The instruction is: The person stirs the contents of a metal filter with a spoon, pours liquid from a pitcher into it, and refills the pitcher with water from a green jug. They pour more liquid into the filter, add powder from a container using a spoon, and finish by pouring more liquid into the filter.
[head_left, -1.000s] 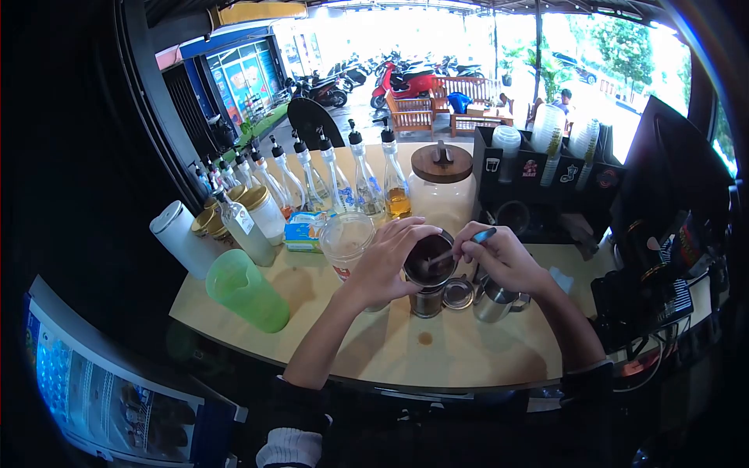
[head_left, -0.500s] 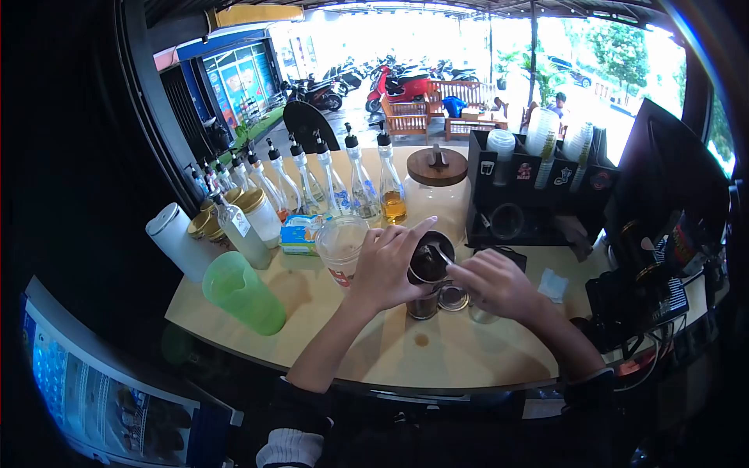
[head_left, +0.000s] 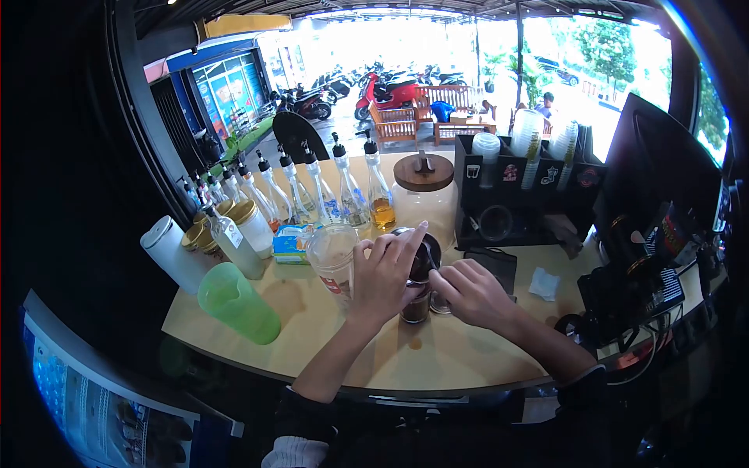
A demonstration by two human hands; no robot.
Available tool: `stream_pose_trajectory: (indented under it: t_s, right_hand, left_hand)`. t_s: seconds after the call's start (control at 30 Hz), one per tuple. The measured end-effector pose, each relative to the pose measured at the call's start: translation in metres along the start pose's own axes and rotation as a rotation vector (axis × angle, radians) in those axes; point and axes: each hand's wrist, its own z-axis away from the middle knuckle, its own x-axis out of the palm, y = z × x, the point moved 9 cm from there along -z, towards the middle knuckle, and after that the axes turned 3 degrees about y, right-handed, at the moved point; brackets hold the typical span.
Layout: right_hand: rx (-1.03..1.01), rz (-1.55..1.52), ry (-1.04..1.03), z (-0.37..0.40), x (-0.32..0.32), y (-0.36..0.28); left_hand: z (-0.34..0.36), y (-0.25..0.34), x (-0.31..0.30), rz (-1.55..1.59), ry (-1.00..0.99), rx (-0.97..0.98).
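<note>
My left hand (head_left: 384,274) is wrapped round a metal cup (head_left: 422,264) with dark contents, tipped so its mouth faces me. The cup is over a small glass jar (head_left: 414,311) of something brown; whether they touch is hidden. My right hand (head_left: 474,295) pinches the handle of a spoon (head_left: 429,251) whose head reaches into the cup. Partly behind my right fingers lies a round metal lid (head_left: 440,304). Close to my left hand stands a clear plastic tub (head_left: 330,248) with red print.
A green pitcher (head_left: 239,306) stands at the left. Behind are pump bottles (head_left: 353,195), a blue-yellow box (head_left: 292,245) and a large wood-lidded jar (head_left: 424,199). To the right are a black cup rack (head_left: 530,207), a crumpled tissue (head_left: 544,285) and a dark machine with cables (head_left: 636,292).
The view has shifted slightly, moving the scene left and a little down. My right hand and the spoon have come closer to the cup, which my left hand still grips.
</note>
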Motion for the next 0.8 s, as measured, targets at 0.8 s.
stream_pose_trajectory:
  t_s: [0.8]
  right_hand:
    - [0.049, -0.034, 0.083, -0.007, -0.011, -0.001]
  left_hand:
    - [0.005, -0.018, 0.008, 0.337, -0.094, -0.105]
